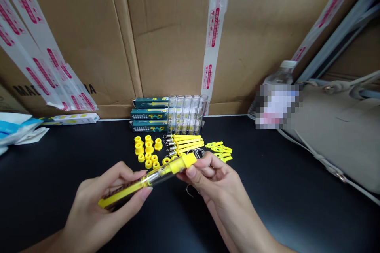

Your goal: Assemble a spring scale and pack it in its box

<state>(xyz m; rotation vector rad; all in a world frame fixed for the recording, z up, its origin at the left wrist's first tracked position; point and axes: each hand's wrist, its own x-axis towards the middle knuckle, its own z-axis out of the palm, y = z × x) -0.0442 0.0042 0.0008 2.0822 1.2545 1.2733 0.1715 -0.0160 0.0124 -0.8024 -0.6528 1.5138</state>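
We have the clear tube (162, 175) between both hands above the tabletop (255, 209), slanted so that its capped end points toward two o'clock and its other end toward eight. The fingers of our left hand (92, 201) pinch it around the middle, thumb opposite index; the fingers of our right hand (221, 185) pinch the yellow cap (189, 160) at the upper end.

As we judge it, this one piece is well along — a yellow bar and a metallic part show inside, and the cap is on the end, though we cannot tell whether it is fully seated.

Much seems left to do: the other parts lie separate, as seen from the held piece. At twelve o'clock sit the yellow collars (148, 147), with the green boxes (149, 114) beyond. At one o'clock five more tubes (188, 112) stand upright; between one and two lie the yellow rods (190, 142) with metal ends. At two o'clock come the wire loops (196, 151), partly hidden behind our right hand, then the flat yellow tabs (221, 150) — all loose.
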